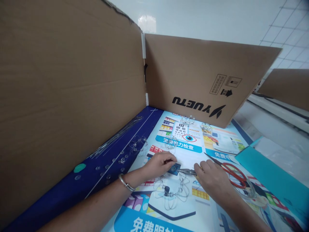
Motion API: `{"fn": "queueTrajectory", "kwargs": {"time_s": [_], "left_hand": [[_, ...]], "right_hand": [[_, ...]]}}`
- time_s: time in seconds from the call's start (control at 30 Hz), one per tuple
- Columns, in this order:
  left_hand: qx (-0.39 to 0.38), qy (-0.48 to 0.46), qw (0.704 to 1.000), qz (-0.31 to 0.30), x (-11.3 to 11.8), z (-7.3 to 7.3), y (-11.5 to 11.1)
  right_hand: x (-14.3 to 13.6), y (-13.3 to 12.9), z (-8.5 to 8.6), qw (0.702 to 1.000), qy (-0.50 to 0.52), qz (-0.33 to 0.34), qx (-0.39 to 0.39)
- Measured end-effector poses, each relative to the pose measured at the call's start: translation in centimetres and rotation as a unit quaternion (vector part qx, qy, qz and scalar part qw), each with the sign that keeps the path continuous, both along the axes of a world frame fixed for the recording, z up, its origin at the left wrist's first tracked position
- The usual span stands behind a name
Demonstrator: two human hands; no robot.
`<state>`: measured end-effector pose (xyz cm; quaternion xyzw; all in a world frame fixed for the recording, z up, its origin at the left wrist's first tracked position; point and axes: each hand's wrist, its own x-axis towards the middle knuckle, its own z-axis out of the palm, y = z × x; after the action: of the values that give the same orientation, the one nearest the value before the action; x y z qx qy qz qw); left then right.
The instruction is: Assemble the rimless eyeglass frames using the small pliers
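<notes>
My left hand (160,164) is closed in a pinch above the printed sheet; what its fingertips hold is too fine to make out. In my right hand (211,175) are metal pliers (187,171), their jaws pointing left toward the left fingertips. Just below both hands is a ring of looped wire with clear beads (171,194); whether it touches the left fingers I cannot tell. Red-handled scissors (234,175) lie beside the right hand, partly over a coil of clear line or wire (249,190).
Tall cardboard panels (72,80) stand at the left and back. Loose clear beads (108,176), a green disc (79,168) and a bundle of thin wires (113,138) lie on the blue strip. Other beaded wire pieces (170,141) sit farther back. A teal box (272,177) is at right.
</notes>
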<state>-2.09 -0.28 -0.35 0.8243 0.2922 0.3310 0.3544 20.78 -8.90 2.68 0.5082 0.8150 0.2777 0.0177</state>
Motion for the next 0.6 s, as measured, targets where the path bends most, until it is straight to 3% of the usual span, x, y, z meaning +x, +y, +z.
{"fn": "queueTrajectory", "kwargs": {"time_s": [0.6], "left_hand": [[0.042, -0.019, 0.998, -0.037, -0.15, -0.22, 0.18]], "right_hand": [[0.14, 0.28, -0.14, 0.997, 0.066, -0.024, -0.044]]}}
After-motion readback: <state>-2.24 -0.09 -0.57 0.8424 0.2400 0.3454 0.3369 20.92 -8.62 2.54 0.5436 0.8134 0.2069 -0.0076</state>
